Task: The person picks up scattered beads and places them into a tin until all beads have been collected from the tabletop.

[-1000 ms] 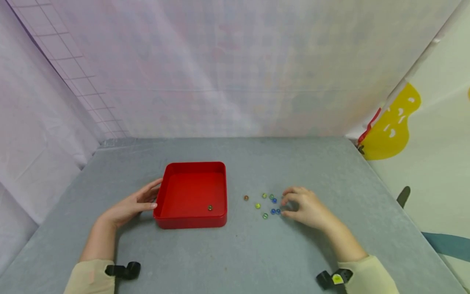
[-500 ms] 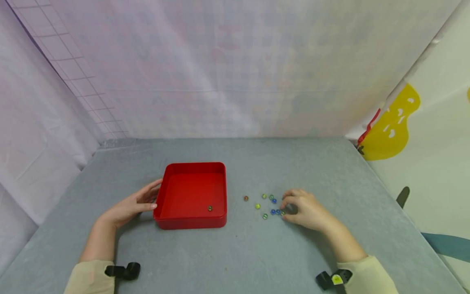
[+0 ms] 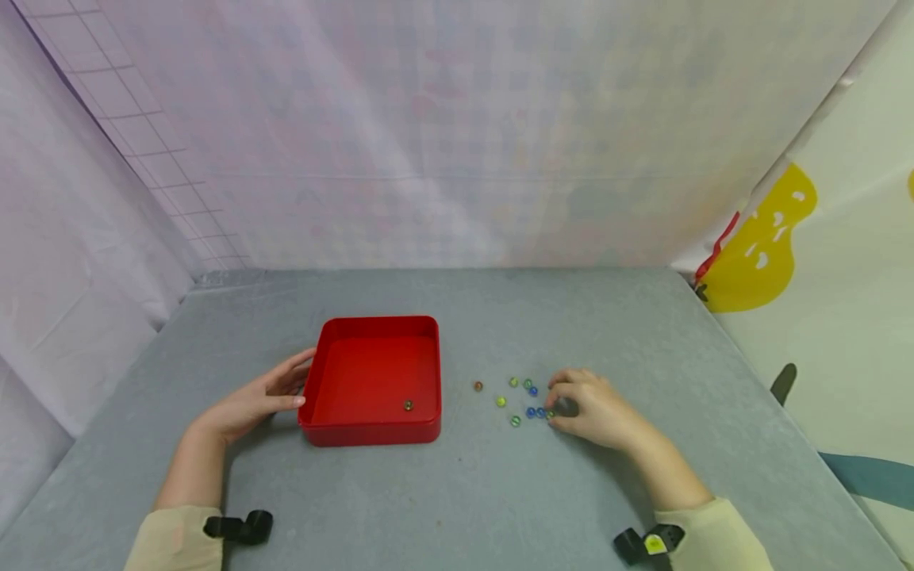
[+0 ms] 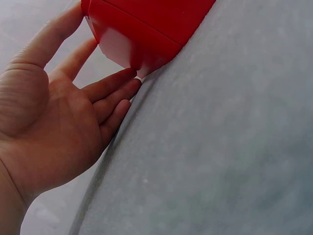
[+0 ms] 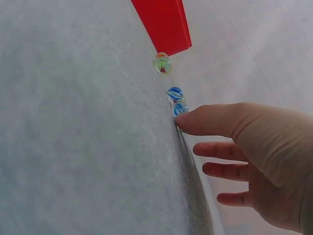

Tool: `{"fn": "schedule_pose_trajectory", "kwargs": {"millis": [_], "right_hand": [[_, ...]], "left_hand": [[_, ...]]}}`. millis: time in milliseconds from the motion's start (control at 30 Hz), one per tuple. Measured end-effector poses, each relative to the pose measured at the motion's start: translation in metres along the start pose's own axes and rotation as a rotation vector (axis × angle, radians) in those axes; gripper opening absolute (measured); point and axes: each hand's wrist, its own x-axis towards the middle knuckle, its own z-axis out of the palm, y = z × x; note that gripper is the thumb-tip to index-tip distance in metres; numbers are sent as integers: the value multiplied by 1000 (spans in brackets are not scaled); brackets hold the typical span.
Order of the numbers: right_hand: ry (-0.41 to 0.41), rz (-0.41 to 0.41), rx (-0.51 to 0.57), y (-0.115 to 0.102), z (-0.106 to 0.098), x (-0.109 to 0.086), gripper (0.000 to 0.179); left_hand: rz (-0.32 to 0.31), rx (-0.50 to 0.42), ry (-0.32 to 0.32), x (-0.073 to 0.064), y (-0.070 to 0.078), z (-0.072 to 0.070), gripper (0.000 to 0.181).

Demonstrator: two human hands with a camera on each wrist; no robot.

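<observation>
A shallow square red box point(image 3: 378, 434) stands on the grey table, one dark marble point(image 3: 408, 405) inside near its front right. My left hand point(image 3: 250, 408) rests its fairly straight fingers and thumb against the box's left side, also seen in the left wrist view. Right of the box lie several glass marbles, among them a brown one point(image 3: 478, 386), a yellow one point(image 3: 501, 402) and a green one point(image 3: 516, 421). My right hand point(image 3: 589, 406) pinches a yellow-green marble point(image 3: 549, 414) between thumb and index finger, down at the table. Two blue marbles point(image 5: 174, 94) lie close beside the thumb.
The grey cloth-covered table point(image 3: 457, 507) reaches back to a pale curtain point(image 3: 457, 135). A white patterned cloth point(image 3: 842, 341) hangs at the right side. Black cameras sit on both wrists.
The right thumb and index finger have drawn in around the yellow-green marble, which has come into sight at their tips. The left hand and the box have stayed in place.
</observation>
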Motion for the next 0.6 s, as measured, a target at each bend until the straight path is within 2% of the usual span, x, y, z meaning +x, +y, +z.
{"fn": "schedule_pose_trajectory", "kwargs": {"millis": [233, 600], "right_hand": [[31, -1, 2, -1, -2, 0, 19], [77, -60, -53, -7, -8, 2, 19]], "left_hand": [[6, 9, -2, 1, 2, 1, 75], [13, 13, -15, 0, 0, -1, 75]]}}
